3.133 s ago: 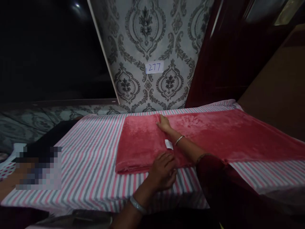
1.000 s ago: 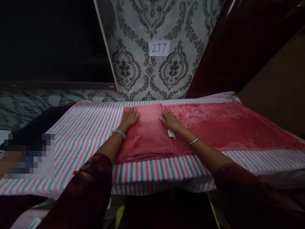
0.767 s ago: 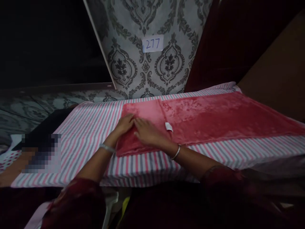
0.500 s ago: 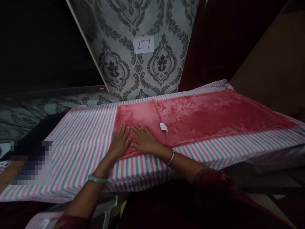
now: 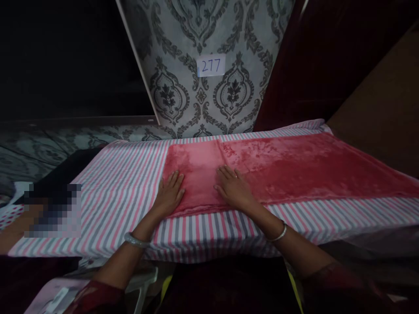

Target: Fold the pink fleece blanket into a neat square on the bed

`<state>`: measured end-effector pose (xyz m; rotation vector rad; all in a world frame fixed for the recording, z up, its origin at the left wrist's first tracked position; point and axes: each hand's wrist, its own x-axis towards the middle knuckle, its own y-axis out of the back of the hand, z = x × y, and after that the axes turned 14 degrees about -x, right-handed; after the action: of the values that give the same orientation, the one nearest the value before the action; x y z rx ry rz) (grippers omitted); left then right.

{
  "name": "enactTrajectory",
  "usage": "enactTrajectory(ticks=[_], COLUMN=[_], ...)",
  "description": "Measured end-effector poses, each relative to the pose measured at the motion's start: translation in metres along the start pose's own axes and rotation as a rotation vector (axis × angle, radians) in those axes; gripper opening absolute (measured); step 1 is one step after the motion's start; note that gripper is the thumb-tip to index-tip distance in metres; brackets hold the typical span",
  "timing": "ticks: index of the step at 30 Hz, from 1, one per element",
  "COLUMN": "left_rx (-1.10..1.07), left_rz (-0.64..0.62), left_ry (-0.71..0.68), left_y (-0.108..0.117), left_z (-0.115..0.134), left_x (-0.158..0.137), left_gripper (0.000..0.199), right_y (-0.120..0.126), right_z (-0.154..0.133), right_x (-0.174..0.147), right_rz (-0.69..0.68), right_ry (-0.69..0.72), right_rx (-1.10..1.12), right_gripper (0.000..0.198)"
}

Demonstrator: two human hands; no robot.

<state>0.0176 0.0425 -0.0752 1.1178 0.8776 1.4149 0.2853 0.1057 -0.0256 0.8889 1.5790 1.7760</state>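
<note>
Hands: two, bare, palms down, fingers flat and slightly spread, gripping nothing; left hand point(image 5: 169, 194) on the near left corner of the blanket's folded part, right hand point(image 5: 234, 187) beside the fold line, well apart from the left.
Wall: grey, patterned with dark medallions and leaf scrolls; wallpaper point(image 5: 168, 98) behind the table.
Door-like panel: dark red panel point(image 5: 304, 74), glossy, right of the wallpaper.
Table: fully draped in a striped cloth point(image 5: 121, 196) of pink, grey and white, its near edge hanging down in loose folds.
Screen: large black screen point(image 5: 65, 56) with a thin pale edge, upper left.
Blanket: red plush blanket point(image 5: 198, 174), lying on the striped cloth; left part folded into a layered rectangle under the hands, remainder stretched flat toward the right end of the table.
Forearm: another person's forearm point(image 5: 15, 231), at the left edge, partly pixelated.
Card: white card point(image 5: 211, 65) on the wallpaper, handwritten "277" in blue.
Bangles: two; pale thick bangle point(image 5: 135, 240) on the left wrist, thin silvery bangle point(image 5: 279, 233) on the right.
</note>
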Motion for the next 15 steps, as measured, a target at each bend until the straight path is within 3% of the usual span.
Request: enactTrajectory(ticks=[3,9,12,15], left_rx=[-0.024,0.031,0.053,0.075], left_rz=[-0.018,0.173,0.059,-0.009], left_ry=[0.032,0.081,0.096,0.068], left_y=[0.007,0.026,0.025,0.015], left_z=[0.005,0.006,0.005,0.003], left_x=[-0.002,0.008,0.016,0.019], left_gripper=[0.062,0.068,0.063,0.061], right_y=[0.017,0.015,0.0,-0.017], right_z=[-0.023,-0.07,-0.072,-0.054], right_x=[0.032,0.093,0.104,0.1], right_rz=[0.015,-0.003,0.0,-0.004], right_ry=[0.08,0.247,0.281,0.219], right_rx=[0.034,0.092,0.057,0.025], right_gripper=[0.062,0.059,0.056,0.06])
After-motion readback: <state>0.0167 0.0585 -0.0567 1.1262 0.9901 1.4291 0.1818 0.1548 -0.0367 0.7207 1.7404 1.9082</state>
